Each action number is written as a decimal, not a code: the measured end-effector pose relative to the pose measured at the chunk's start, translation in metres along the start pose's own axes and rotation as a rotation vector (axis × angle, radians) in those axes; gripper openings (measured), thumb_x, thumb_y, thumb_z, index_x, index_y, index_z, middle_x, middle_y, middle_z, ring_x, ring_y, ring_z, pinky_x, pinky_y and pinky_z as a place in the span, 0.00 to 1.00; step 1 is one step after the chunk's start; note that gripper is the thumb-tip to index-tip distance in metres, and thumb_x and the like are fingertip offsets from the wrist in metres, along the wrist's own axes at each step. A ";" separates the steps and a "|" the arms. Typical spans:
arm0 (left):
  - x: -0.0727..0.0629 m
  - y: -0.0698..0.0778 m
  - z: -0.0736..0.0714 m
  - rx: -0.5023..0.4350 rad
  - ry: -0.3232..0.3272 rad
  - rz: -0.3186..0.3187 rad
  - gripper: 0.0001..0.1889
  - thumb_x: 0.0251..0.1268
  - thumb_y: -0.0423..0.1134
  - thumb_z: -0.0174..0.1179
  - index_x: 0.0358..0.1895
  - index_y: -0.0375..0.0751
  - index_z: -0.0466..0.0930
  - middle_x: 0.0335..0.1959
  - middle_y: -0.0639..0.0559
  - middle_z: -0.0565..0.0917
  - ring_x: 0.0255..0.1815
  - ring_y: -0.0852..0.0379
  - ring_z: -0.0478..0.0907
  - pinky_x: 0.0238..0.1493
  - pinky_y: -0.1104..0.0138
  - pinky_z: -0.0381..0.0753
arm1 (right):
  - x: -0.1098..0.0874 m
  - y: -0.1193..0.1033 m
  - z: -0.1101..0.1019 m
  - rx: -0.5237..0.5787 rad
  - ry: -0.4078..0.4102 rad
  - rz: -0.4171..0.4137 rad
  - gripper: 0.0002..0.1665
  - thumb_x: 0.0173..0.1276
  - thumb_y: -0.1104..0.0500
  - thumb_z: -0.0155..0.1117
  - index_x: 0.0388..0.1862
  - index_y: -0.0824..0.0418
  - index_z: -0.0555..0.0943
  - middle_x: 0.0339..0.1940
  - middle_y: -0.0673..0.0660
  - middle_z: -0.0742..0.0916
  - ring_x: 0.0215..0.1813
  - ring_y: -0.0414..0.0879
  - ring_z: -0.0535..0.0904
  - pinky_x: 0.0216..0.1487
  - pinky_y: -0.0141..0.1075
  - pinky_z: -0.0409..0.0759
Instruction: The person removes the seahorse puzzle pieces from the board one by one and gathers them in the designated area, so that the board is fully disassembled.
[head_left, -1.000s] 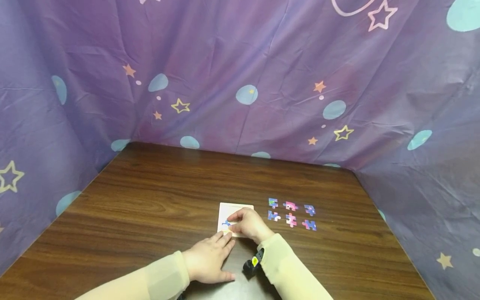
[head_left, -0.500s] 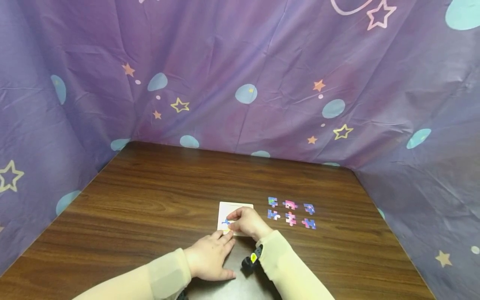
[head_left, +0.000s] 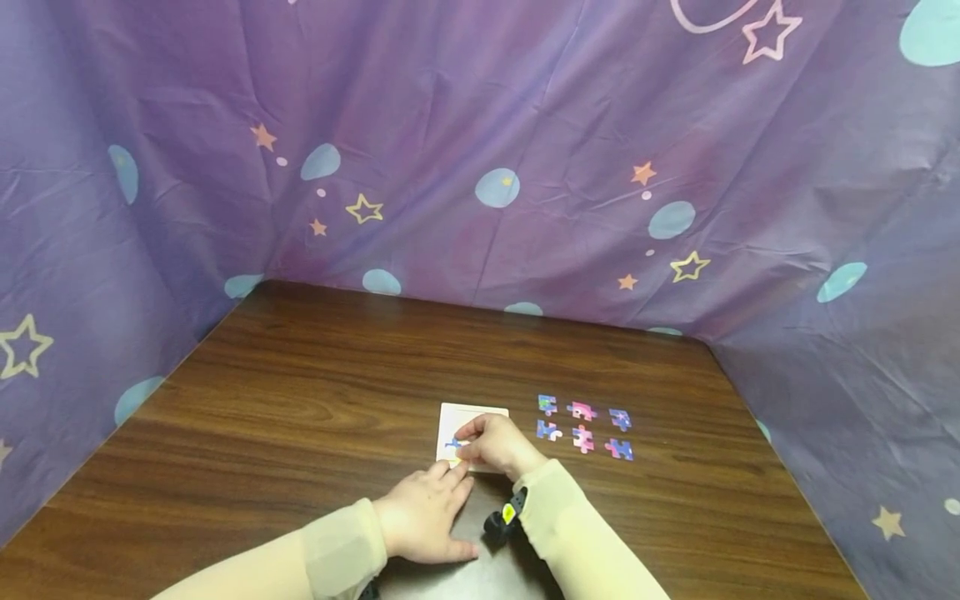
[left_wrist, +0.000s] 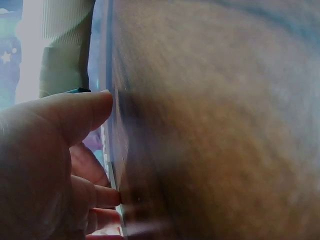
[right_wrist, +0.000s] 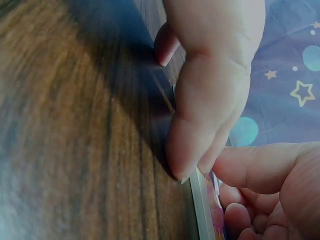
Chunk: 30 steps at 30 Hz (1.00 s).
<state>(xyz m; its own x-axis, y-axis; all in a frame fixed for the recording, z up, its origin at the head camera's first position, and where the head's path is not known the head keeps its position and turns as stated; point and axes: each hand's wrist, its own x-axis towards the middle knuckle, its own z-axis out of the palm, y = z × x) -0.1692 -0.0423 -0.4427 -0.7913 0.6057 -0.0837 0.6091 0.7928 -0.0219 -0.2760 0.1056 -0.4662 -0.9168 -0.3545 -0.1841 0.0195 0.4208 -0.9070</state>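
Note:
A small white puzzle board (head_left: 472,410) lies flat on the table. My right hand (head_left: 501,448) is over it, thumb and index finger pinching a jigsaw piece (head_left: 453,444) with blue on it, at the board's left part. The right wrist view shows the right thumb and fingers (right_wrist: 265,167) low against the board's edge; most of the piece is hidden there. My left hand (head_left: 423,512) lies palm down just in front, its extended fingertips touching the board's near edge. In the left wrist view the left hand (left_wrist: 40,150) has its thumb held apart from the fingers.
Right of the board, several loose jigsaw pieces in blue and pink, such as a pink one (head_left: 582,439), lie in two rows. The brown wooden table (head_left: 337,358) is bounded by a purple patterned curtain (head_left: 420,150) at the back and sides. A black wrist camera (head_left: 501,521) hangs below the right sleeve.
Both hands stay almost in place at the board, with the left hand creeping slightly right. The view shifts a little; the loose pieces have not moved.

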 end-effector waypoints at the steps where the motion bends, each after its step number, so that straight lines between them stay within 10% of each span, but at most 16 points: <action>1: 0.000 0.000 0.000 0.004 0.006 0.003 0.47 0.56 0.74 0.49 0.67 0.38 0.69 0.69 0.44 0.68 0.68 0.50 0.63 0.63 0.61 0.70 | 0.000 -0.001 0.000 -0.003 0.002 0.000 0.14 0.50 0.73 0.71 0.37 0.71 0.82 0.27 0.53 0.82 0.24 0.39 0.73 0.26 0.27 0.75; 30: 0.001 -0.001 -0.002 -0.002 0.031 0.040 0.45 0.57 0.72 0.51 0.65 0.35 0.71 0.66 0.43 0.72 0.63 0.49 0.68 0.60 0.63 0.73 | 0.002 -0.001 0.003 -0.027 -0.017 0.002 0.18 0.42 0.76 0.69 0.35 0.69 0.79 0.29 0.54 0.78 0.28 0.41 0.72 0.26 0.27 0.73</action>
<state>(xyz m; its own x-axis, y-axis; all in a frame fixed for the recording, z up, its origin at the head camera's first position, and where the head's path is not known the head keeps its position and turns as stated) -0.1707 -0.0421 -0.4403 -0.7674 0.6390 -0.0533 0.6405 0.7677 -0.0174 -0.2765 0.1020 -0.4672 -0.9100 -0.3675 -0.1919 0.0100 0.4435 -0.8962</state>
